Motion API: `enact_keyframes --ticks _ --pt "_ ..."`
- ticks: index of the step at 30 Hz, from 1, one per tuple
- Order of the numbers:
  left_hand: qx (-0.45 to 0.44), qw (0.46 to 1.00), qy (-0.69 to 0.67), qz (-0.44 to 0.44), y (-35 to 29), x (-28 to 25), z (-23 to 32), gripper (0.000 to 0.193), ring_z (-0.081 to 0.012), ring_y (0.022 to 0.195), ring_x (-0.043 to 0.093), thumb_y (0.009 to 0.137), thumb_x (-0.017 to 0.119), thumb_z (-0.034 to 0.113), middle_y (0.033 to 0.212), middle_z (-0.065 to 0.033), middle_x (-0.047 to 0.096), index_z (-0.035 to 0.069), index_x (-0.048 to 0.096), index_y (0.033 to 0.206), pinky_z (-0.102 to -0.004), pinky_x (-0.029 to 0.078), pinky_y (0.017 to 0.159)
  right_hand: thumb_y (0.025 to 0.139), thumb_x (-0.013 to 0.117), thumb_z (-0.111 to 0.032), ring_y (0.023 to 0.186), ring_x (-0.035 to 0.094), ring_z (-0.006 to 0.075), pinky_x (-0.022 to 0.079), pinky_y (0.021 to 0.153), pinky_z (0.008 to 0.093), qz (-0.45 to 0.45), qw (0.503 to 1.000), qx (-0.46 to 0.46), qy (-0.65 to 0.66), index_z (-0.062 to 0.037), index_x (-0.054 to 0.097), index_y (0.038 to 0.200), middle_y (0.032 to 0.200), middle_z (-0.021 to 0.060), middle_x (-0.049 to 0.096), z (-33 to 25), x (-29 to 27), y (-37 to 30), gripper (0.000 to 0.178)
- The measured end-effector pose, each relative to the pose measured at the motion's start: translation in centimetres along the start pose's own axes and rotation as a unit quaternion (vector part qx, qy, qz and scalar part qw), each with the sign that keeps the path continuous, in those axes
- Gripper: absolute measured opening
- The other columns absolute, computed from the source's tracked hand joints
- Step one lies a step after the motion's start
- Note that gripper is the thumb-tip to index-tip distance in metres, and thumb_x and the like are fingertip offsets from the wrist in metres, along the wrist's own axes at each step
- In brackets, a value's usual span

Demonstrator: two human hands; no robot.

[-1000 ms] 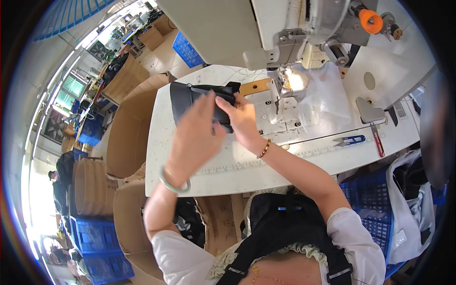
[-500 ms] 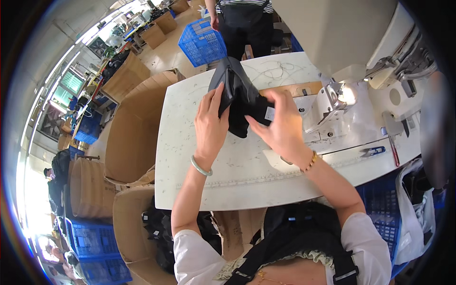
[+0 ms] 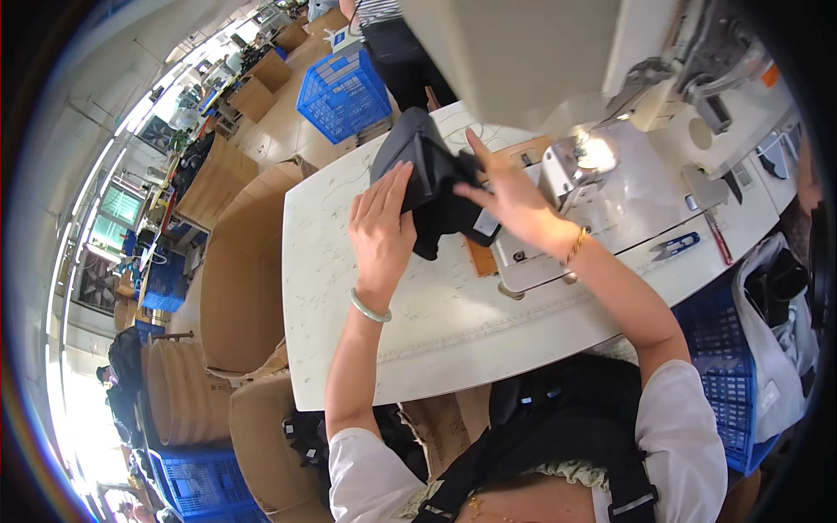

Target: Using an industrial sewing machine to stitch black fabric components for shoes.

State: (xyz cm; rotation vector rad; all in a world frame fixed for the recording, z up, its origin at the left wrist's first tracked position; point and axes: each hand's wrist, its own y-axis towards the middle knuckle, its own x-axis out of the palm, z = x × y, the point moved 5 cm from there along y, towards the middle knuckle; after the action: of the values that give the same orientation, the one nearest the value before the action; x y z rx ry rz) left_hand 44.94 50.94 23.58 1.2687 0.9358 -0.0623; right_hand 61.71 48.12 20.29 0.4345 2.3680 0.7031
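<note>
Head view, clock directions taken from the black fabric piece (image 3: 413,145): the piece, creased and bearing a white label (image 3: 485,224) on its four o'clock side, is over the far part of the white worktable (image 3: 336,301), between the two hands. Whether it rests on the tabletop or is raised just above it cannot be told. Left hand (image 3: 382,228), at eight o'clock, lies along the near-left side, fingers extended together and apparently gripping the cloth. Right hand (image 3: 514,199), at three o'clock, has thumb and forefinger spread at the opposite edge, not clenched; motion blur leaves contact unconfirmed. Sewing machine (image 3: 523,65) bulk stands at one o'clock, its lit needle area near three o'clock and apart from the cloth. Blue-handled thread snips (image 3: 677,246) and a red-handled tool (image 3: 720,242) lie farther out between three and four o'clock, untouched. A cardboard box (image 3: 248,261) stands beyond the table edge at eight o'clock; a blue plastic crate (image 3: 344,94) between ten and eleven. Step in hand, as judged: manual turning or arranging of the cloth, away from the needle. Next move, in this assessment, calls for a firm left hold and a controlled right-hand pinch on the loose labelled side.
</note>
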Motion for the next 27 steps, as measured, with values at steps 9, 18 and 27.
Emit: enact_keyframes --ticks 9,18,27 --pt "-0.014 0.993 0.107 0.041 5.4 5.1 3.2 0.042 -0.0243 0.089 0.057 0.060 0.061 -0.007 0.096 -0.0099 0.062 0.003 0.060 0.101 -0.0355 0.045 0.078 0.081 0.060 -0.008 0.060 0.060 0.0122 0.045 0.054 0.0232 0.152 0.987 -0.059 -0.008 0.0000 0.057 0.098 0.079 0.0088 0.063 0.5 -16.1 -9.9 0.019" --pt "0.016 0.998 0.046 0.044 7.8 10.5 7.3 0.020 -0.0333 0.077 0.057 0.073 0.061 0.013 0.084 -0.0112 0.061 0.007 0.063 0.092 -0.0420 0.045 0.066 0.076 0.067 -0.014 0.094 0.057 0.0290 0.047 0.076 0.0359 -0.086 0.993 0.084 -0.002 -0.0049 0.042 0.118 0.106 0.0168 0.057 7.5 -13.2 2.6 0.050" --pt "0.041 0.999 0.018 0.023 7.0 8.0 8.9 0.006 -0.0346 0.056 0.054 0.064 0.060 0.001 0.069 -0.0170 0.055 -0.001 0.054 0.064 -0.0404 0.045 0.054 0.076 0.051 0.003 0.087 0.060 0.0341 0.047 0.076 0.0358 0.051 0.991 -0.065 0.105 -0.0032 0.055 0.108 0.097 0.0186 0.061 5.8 -14.7 1.9 0.033"
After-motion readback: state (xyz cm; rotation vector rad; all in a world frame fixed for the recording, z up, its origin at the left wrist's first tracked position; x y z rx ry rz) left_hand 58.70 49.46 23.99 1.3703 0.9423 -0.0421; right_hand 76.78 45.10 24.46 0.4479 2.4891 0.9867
